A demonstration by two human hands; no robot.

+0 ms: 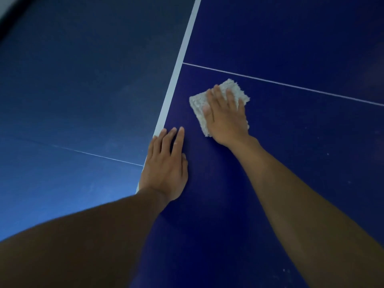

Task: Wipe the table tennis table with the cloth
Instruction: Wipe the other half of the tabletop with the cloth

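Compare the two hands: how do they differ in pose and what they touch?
The left hand rests on bare table at the white edge line; the right hand rests on the pale cloth. The left hand sits nearer the person, the right hand farther out. Both lie palm down with straight fingers.

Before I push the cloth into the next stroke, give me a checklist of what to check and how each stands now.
1. Right hand pressing flat on the cloth: ok.
2. Cloth lying flat on the table, not bunched: ok.
3. Left hand braced flat beside the wide white stripe, apart from the cloth: ok.
4. Path ahead to the thin white line free of things: ok.
5. Surface to the right clean: not ok, pale specks show there.
6. Cloth damp enough: cannot tell.
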